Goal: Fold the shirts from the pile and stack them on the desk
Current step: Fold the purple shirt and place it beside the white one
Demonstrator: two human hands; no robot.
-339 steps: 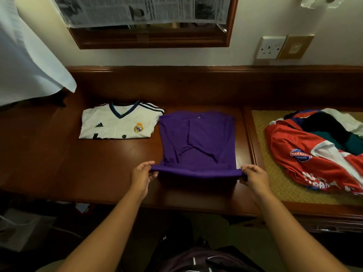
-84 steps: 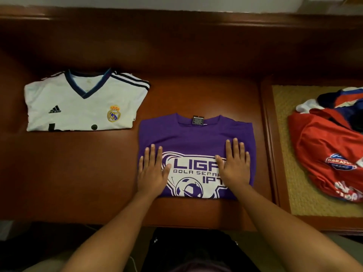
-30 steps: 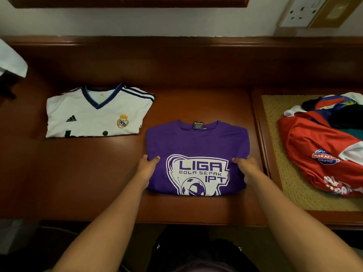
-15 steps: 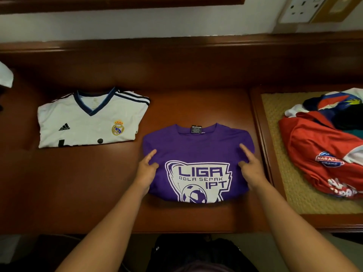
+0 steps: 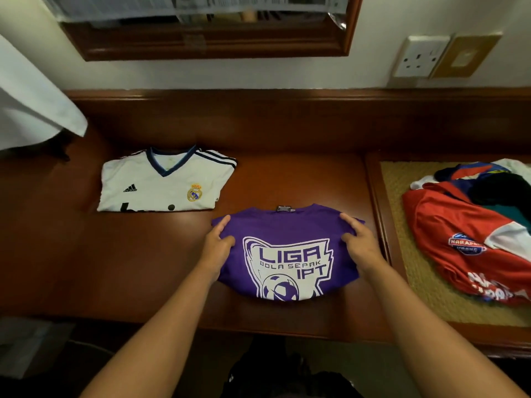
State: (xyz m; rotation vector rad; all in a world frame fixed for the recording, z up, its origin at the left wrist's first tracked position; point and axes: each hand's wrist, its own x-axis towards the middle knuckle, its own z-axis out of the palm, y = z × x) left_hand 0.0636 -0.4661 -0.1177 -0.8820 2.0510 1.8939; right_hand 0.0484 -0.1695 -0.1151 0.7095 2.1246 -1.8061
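A folded purple shirt (image 5: 287,234) with a white football logo is held just above the wooden desk (image 5: 86,254), its sides sagging. My left hand (image 5: 217,245) grips its left edge, thumb on top. My right hand (image 5: 359,242) grips its right edge the same way. A folded white jersey (image 5: 161,185) with a blue V-neck lies flat on the desk to the left and further back. The pile of unfolded shirts (image 5: 471,231), red on top, lies at the right on a woven mat (image 5: 408,262).
A raised wooden ledge (image 5: 287,116) runs along the back of the desk under the wall. A white cloth (image 5: 31,110) hangs at the far left. A framed mirror (image 5: 201,38) and a wall socket (image 5: 419,56) are above.
My hands went from pressing flat on the purple shirt to gripping its two side edges. The shirt's sides have lifted and it has shifted slightly up off the desk.
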